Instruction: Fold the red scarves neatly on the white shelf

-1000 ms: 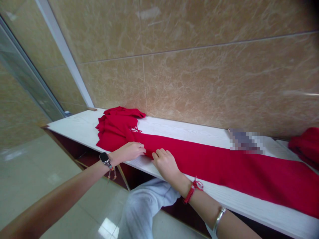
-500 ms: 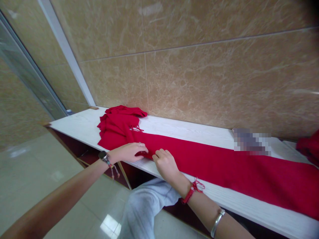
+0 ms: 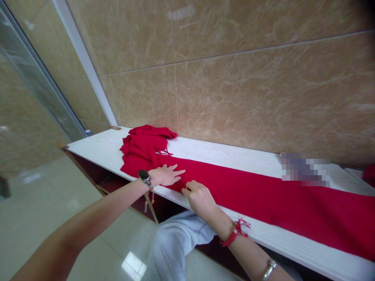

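A long red scarf [image 3: 263, 199] lies stretched along a white shelf top [image 3: 222, 154], its fringed left end bunched in a heap [image 3: 143, 146]. My left hand [image 3: 166, 175], with a watch on the wrist, lies flat on the scarf with fingers spread. My right hand [image 3: 199, 195], with a red cord bracelet at the wrist, rests just beside it at the scarf's near edge, fingers curled and pinching the cloth.
A beige marble wall [image 3: 234, 86] rises right behind the shelf. A blurred patch [image 3: 304, 171] sits on the shelf at the right. A little more red cloth [image 3: 369, 171] shows at the far right edge. Glossy tile floor [image 3: 43, 207] and my grey-trousered knee [image 3: 172, 249] lie below.
My left hand has opened from a curled pinch and now lies flat on the scarf, slightly farther in. My right hand stays pinched at the near edge.
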